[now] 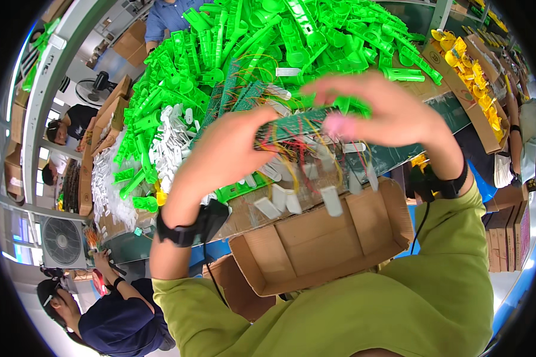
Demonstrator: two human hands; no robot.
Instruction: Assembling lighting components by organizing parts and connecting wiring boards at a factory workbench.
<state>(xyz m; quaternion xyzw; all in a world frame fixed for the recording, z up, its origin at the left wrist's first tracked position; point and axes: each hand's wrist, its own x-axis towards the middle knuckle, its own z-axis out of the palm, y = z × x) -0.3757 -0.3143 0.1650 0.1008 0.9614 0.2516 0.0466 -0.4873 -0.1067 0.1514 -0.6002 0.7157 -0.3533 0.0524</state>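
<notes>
My left hand (229,149) is closed on one end of a bundle of green circuit boards (298,128). Red and yellow wires (299,149) come off it, and small white plastic pieces (332,201) hang below among the wires. At the other end of the bundle is my right hand (393,110), blurred by motion, its thumb and fingers apart. Pink covers the thumb tip, which looks close to the boards; I cannot tell whether it touches. More wired circuit boards (225,92) lie just beyond my left hand.
Bright green plastic parts (292,41) are heaped across the far table. Loose white pieces (175,140) lie to the left. An open cardboard box (315,238) sits at the near edge, and a box of yellow parts (488,128) stands right. Co-workers sit left; another person (168,18) is opposite.
</notes>
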